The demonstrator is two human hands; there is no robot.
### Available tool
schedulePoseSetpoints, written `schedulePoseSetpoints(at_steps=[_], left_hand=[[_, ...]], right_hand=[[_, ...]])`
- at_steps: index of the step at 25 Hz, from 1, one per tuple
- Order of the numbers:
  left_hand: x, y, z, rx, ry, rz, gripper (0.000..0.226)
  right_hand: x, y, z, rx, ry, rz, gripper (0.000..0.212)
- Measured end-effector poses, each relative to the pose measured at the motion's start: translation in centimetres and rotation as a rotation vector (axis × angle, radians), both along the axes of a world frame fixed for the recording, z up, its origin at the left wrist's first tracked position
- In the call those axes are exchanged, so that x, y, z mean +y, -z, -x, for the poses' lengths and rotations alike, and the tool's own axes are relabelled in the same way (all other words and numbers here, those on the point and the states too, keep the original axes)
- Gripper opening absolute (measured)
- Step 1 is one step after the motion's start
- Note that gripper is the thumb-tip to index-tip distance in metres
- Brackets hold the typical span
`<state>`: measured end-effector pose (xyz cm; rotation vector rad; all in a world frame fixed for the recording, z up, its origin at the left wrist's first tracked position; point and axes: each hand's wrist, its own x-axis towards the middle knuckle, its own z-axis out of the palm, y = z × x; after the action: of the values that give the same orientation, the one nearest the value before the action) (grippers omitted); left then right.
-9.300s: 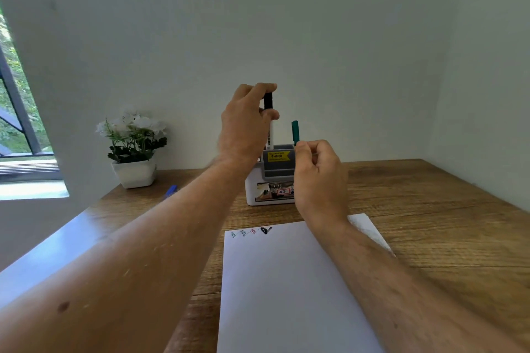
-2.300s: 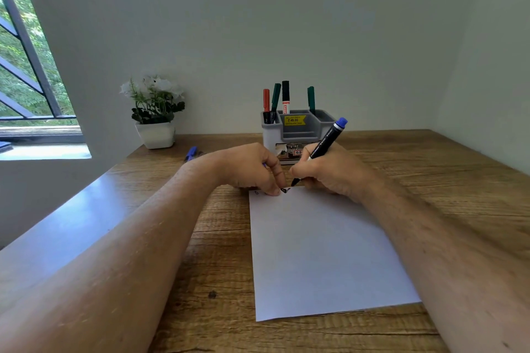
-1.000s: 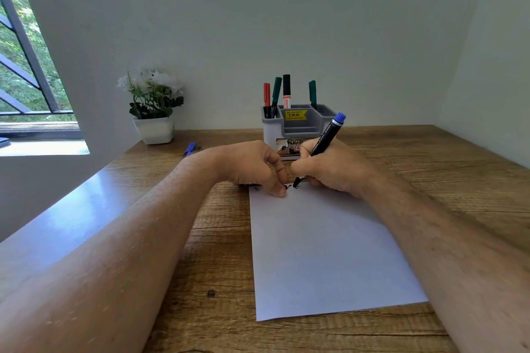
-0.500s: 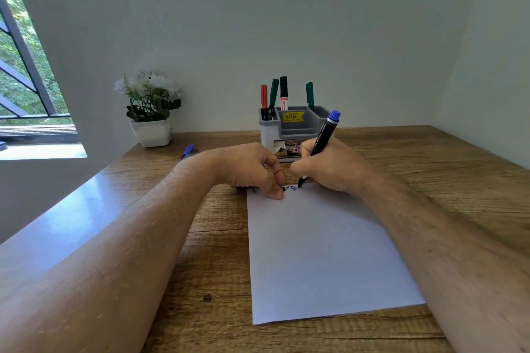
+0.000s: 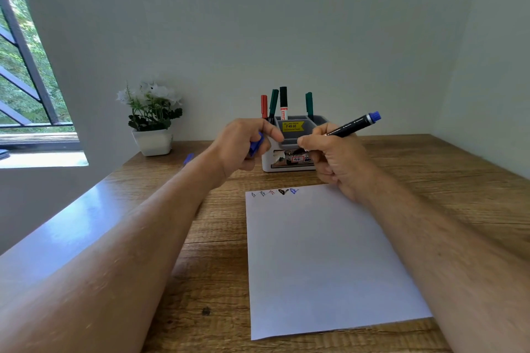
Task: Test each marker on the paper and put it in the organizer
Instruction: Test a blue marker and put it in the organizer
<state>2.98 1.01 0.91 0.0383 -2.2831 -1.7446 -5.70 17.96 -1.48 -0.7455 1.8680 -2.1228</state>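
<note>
**Recapping blue marker above the sheet**

Item 1, blue marker (image 5: 348, 127): pinched near its tip in right hand (image 5: 334, 157), lifted clear of paper (image 5: 321, 261), butt end angled up-right; tip aimed toward the other hand, prob. for capping.
Item 2, blue cap (image 5: 256, 145): gripped in curled fingers of left hand (image 5: 243, 149), near the tip but apart from it.
Item 3, paper: flat on surface (image 5: 430, 169); row of small test marks (image 5: 274, 192) along far edge, blue one last on the right.
Item 4, organizer (image 5: 289, 149): behind both hands; four capped markers (image 5: 282, 103) upright in rear slots; front compartments look free, likely dest. for this one.
</note>
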Motion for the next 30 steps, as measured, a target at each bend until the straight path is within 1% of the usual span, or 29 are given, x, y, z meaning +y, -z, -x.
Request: schedulePoseSetpoints(at_steps=[2,7,10,14,21,23,25,28,30], left_hand=[[0.21,0.0,0.07,0.055,-0.049,-0.096,0.041],[-0.16,0.08,0.23,0.135,-0.101,-0.371,0.037],[-0.32,0.09,0.34,0.153,-0.097,-0.487,0.037],[-0.21,0.31,0.54,0.149,-0.101,-0.482,0.037],[0.15,0.56,0.6,0.132,-0.04,-0.415,0.043],[0.13,0.56,0.56,0.133,-0.031,-0.404,0.042],[0.13,0.51,0.52,0.143,-0.047,-0.429,0.037],[0.03,0.41,0.44,0.189,-0.11,-0.53,0.027],[-0.25,0.36,0.36,0.234,-0.151,-0.582,0.024]], right_hand=[[0.1,-0.24,-0.14,-0.036,-0.035,0.072,0.027],[0.31,-0.69,-0.5,-0.056,-0.08,0.176,0.005],[0.44,-0.76,-0.73,-0.061,-0.097,0.196,0.02],[0.24,-0.79,-0.83,-0.048,-0.121,0.176,0.024],[-0.01,-0.58,-0.76,-0.048,-0.125,0.144,0.022],[-0.13,-0.55,-0.61,-0.058,-0.117,0.149,0.028],[-0.2,-0.5,-0.49,-0.069,-0.103,0.154,0.031],[-0.09,-0.49,-0.45,-0.074,-0.072,0.185,0.017],[0.11,-0.61,-0.36,-0.046,-0.035,0.204,0.017]])
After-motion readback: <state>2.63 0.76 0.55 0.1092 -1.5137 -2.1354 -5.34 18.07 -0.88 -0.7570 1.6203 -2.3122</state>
